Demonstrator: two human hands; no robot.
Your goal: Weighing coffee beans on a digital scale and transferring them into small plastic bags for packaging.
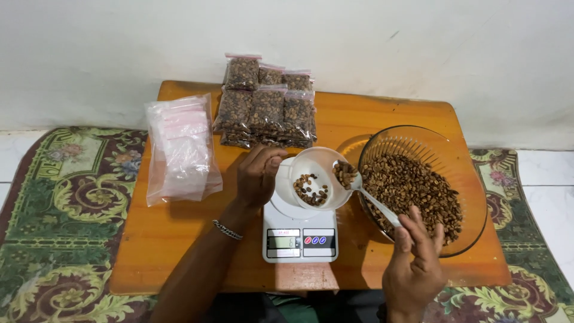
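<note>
Left hand point(257, 177) fingers gripping white cup's point(315, 177) rim, right hand point(414, 258) fingers pinching spoon point(359, 185) (heaped with beans) over it, scale point(299, 234) beneath

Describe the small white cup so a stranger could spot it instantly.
On the orange wooden table, find the white digital kitchen scale at front centre. The small white plastic cup sits atop it, steadied by the left hand; unlike the big glass bowl beside it, it is opaque.

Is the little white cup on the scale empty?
No, the white cup already has brown beans lying in its bottom.
</note>
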